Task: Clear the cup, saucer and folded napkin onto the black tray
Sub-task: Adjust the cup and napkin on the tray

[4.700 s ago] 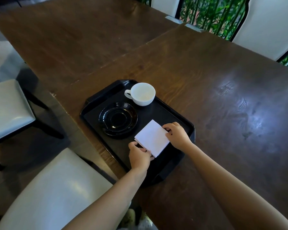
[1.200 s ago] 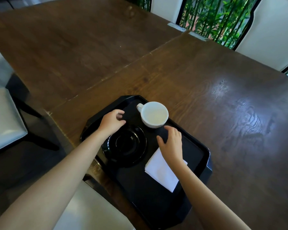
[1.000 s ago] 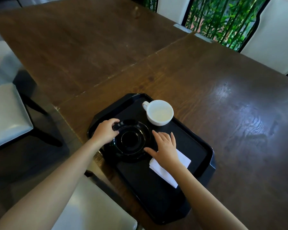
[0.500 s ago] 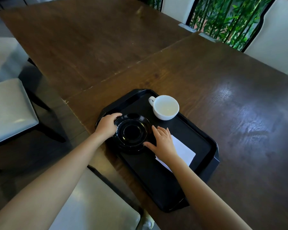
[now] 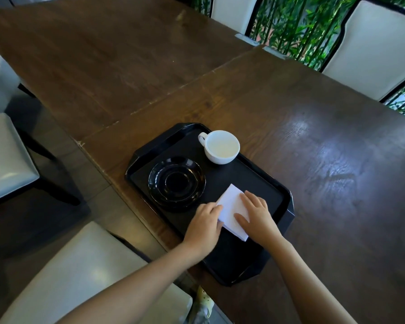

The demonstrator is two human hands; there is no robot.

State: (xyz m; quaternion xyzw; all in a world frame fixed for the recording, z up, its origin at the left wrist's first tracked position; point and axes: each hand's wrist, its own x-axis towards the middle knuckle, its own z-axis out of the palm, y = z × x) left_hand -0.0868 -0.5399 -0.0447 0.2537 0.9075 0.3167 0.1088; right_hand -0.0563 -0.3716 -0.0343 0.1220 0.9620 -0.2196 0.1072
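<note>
Dark wooden worktop (image 5: 313, 136) carries one black tray (image 5: 288, 202) at its near-left edge. On it you have one white cup (image 5: 222, 147) at the far side, one black saucer (image 5: 177, 181) on the left, and one folded napkin (image 5: 232, 206) near you. Your left hand (image 5: 205, 226) curls against the napkin's left edge; your right hand (image 5: 258, 216) lies flat on it, fingers spread. Bare wood stretches right and far.

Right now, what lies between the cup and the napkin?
Only bare tray floor separates the cup from the napkin, per the head view.
</note>
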